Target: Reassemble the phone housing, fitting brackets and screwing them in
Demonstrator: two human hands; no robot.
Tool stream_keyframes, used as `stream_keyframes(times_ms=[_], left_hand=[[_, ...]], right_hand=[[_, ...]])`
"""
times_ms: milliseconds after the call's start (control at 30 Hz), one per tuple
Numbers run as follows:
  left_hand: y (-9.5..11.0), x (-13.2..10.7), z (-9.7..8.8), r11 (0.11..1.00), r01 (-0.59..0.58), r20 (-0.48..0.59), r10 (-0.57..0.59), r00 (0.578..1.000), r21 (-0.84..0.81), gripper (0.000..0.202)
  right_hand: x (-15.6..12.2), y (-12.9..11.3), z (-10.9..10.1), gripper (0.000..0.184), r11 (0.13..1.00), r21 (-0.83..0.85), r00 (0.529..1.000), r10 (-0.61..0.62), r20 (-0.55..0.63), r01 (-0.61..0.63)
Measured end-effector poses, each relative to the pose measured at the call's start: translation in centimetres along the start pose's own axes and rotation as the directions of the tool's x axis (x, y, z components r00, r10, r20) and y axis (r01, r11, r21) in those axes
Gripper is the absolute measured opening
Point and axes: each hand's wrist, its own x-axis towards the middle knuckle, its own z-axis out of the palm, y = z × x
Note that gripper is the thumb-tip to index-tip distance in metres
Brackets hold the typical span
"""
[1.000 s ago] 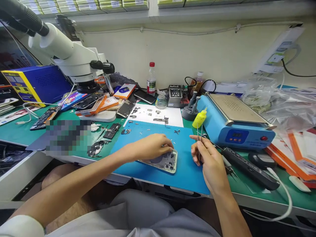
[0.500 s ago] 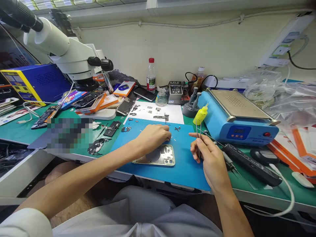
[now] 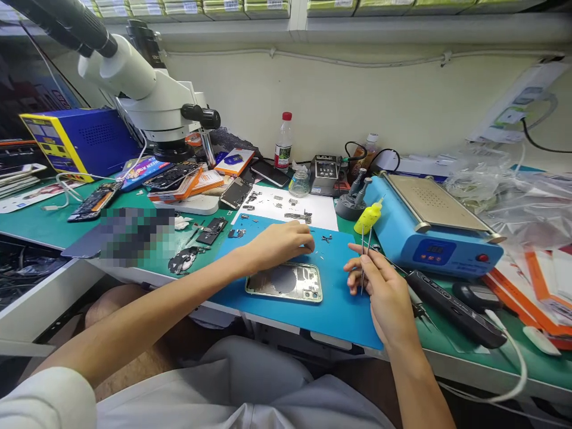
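Note:
My left hand [image 3: 286, 244] is over the blue mat [image 3: 344, 310], just beyond the top edge of a phone's back housing [image 3: 286, 283]. Its fingers curl down and together; whatever is between them, if anything, is hidden. The housing lies flat, its inside facing up, with the camera openings at the right end. In my right hand [image 3: 379, 277] is a pair of metal tweezers [image 3: 363, 262], points up, with the index finger stretched out. Small dark parts [image 3: 326, 238] lie on the mat between the hands. More phone parts [image 3: 298, 217] rest on a white sheet [image 3: 324, 205] behind.
A blue heating plate machine [image 3: 429, 226] stands at the right, a yellow squeeze bottle [image 3: 368, 218] beside it. A black pen-shaped tool [image 3: 456, 307] lies right of my right hand. At left are a microscope [image 3: 156, 113], loose phone parts [image 3: 183, 259] and an open drawer [image 3: 44, 292].
The camera view has shifted slightly, so the bench appears farther right. My left hand has moved a little left relative to the housing, uncovering more of it. The tweezers stay in my right hand.

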Motion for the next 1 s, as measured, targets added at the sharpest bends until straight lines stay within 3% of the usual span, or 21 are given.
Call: stream_keyframes(times_ms=[300,433,600,767,867,1000], left_hand=[[-0.5,1.5,-0.1,0.964,-0.267,0.052,0.267,0.962,0.007,0.017],[-0.4,1.8,-0.1,0.958,-0.284,0.051,0.286,0.957,-0.027,0.018],[-0.9,1.7,0.4,0.984,-0.147,0.011,0.149,0.989,-0.104,0.014],[-1.1,1.0,0.1,0.956,-0.025,0.018,0.032,0.999,-0.291,0.011],[-0.4,0.4,-0.5,0.893,0.103,0.041,-0.095,0.995,-0.437,0.010],[1.0,-1.4,-1.6,0.744,0.296,0.129,-0.275,0.953,-0.599,0.022]], right_hand=[[0.1,0.1,0.1,0.045,1.000,-0.018,1.000,-0.001,0.014,0.001],[0.1,0.2,0.0,0.045,1.000,-0.018,1.000,-0.006,0.005,0.006],[0.1,0.1,0.0,0.045,1.000,-0.023,1.000,-0.010,0.004,0.010],[0.1,0.2,0.0,0.045,1.000,-0.019,1.000,-0.010,0.008,0.010],[0.2,0.3,0.0,0.044,1.000,-0.019,1.000,-0.012,-0.002,0.012],[0.2,0.2,0.0,0.043,0.999,-0.032,0.999,-0.035,-0.029,0.034]])
